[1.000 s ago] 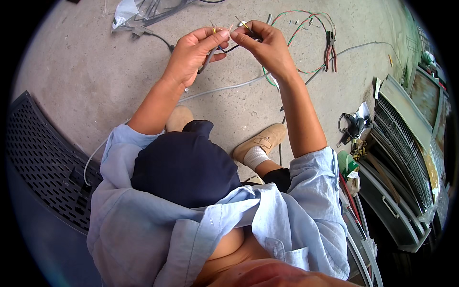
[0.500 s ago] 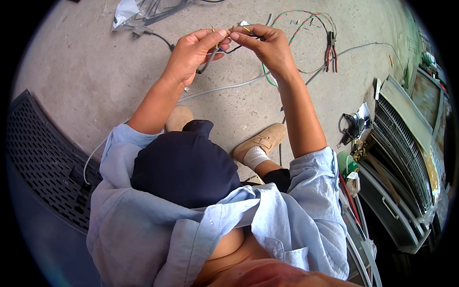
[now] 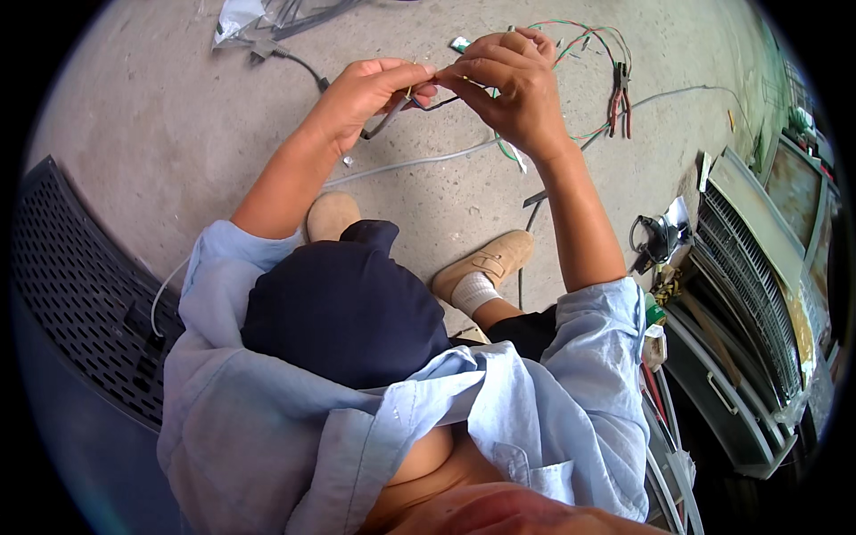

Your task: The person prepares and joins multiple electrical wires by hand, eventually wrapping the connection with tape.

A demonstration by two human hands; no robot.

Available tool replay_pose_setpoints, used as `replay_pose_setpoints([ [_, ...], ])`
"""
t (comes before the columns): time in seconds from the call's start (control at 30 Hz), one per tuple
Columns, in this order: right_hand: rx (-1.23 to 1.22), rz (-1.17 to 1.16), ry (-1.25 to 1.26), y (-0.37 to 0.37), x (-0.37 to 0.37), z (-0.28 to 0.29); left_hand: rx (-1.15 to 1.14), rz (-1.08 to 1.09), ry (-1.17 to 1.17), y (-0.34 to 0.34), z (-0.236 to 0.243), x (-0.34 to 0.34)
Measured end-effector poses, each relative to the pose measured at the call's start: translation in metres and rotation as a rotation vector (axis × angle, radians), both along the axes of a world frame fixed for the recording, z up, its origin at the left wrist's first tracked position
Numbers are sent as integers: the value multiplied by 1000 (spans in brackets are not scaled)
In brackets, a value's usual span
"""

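Both hands meet in front of me over the concrete floor. My left hand [image 3: 374, 94] pinches the stripped end of a grey cable [image 3: 383, 125], whose sheath hangs below the fingers. A short dark blue or black wire [image 3: 439, 105] bows from there toward the right hand. Thumb and forefinger of my right hand [image 3: 515, 89] are pressed together at the left fingertips on a thin wire, its other fingers curled above. A bit of yellow wire shows at each hand. The exact contact point of the wire ends is too small to make out.
Red-handled pliers [image 3: 621, 102] lie right of my hands beside red and green wires [image 3: 580, 40]. A grey cable [image 3: 419, 164] crosses the floor. A plug [image 3: 266, 51] lies far left. A perforated black panel [image 3: 85, 285] stands left; stacked metal panels [image 3: 749, 267] stand right.
My right hand has turned and shifted right and slightly down, its outer fingers lifting and curling. My left hand has moved slightly, still pinching the cable's wires.
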State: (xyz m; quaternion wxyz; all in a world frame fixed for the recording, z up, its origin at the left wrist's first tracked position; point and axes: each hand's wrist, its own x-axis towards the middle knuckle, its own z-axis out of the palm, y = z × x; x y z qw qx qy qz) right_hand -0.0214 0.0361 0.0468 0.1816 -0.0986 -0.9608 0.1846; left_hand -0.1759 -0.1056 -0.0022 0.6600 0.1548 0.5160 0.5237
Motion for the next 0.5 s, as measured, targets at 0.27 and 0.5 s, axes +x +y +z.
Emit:
replay_pose_setpoints([
  [0.27, 188, 32, -13, 1, 1, 10, -5, 14, -36, 2, 11, 9],
  [0.5, 96, 15, -143, 2, 1, 16, 180, -114, 401, 0, 11, 4],
])
